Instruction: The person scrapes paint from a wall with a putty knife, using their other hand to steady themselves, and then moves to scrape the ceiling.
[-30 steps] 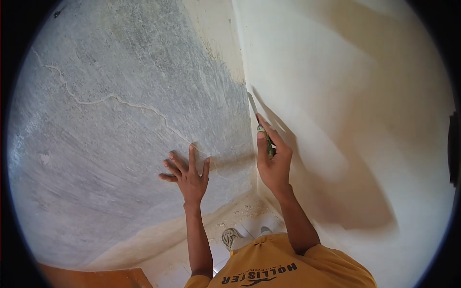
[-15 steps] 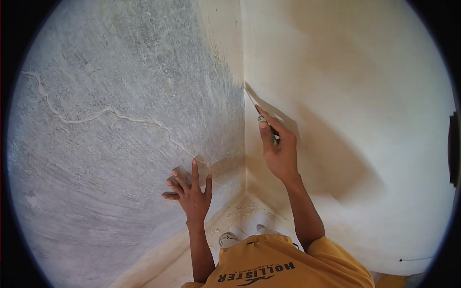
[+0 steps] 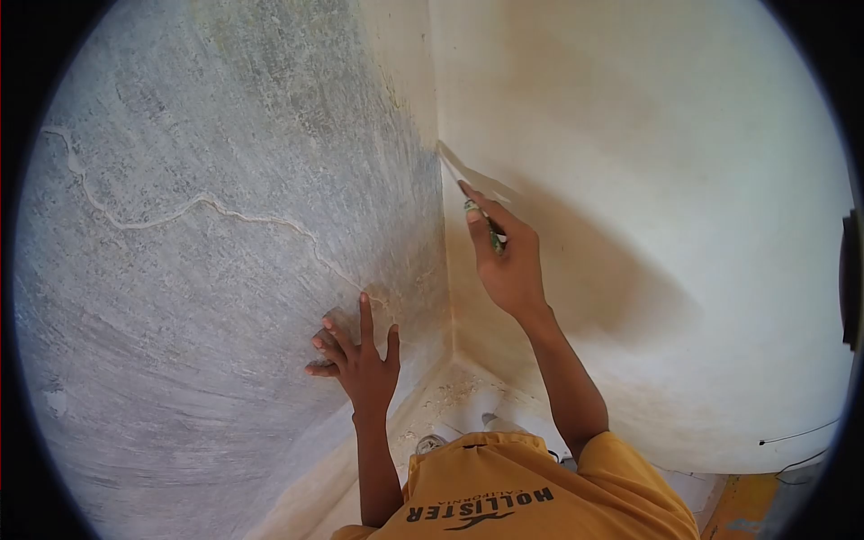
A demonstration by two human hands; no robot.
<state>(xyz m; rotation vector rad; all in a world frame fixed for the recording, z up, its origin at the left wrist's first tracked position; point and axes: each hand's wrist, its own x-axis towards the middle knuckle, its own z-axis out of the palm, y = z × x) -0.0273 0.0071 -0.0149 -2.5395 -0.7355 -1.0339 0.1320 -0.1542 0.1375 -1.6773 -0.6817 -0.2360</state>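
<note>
Fingers spread, my left hand point(image 3: 364, 364) rests against the rough grey wall point(image 3: 225, 297), its index fingertip at the lower end of a winding pale crack point(image 3: 207, 200). My right hand point(image 3: 508, 261) is closed round the greenish handle of a scraper-like tool point(image 3: 456, 173). The thin blade points up and left, with its tip at the corner where the grey wall meets the smooth cream wall point(image 3: 612, 135). Part of the handle is hidden by my fingers.
Below my hands lies the floor point(image 3: 461, 382) in the corner, with debris on it. My yellow shirt point(image 3: 513, 477) fills the bottom. At the lower right are a thin cable point(image 3: 796, 434) and a yellow-orange surface point(image 3: 742, 508). A dark object point(image 3: 849, 279) stands at the right edge.
My right hand and the tool have moved slightly up and left in view, and the corner line has shifted left too. My left hand has barely moved.
</note>
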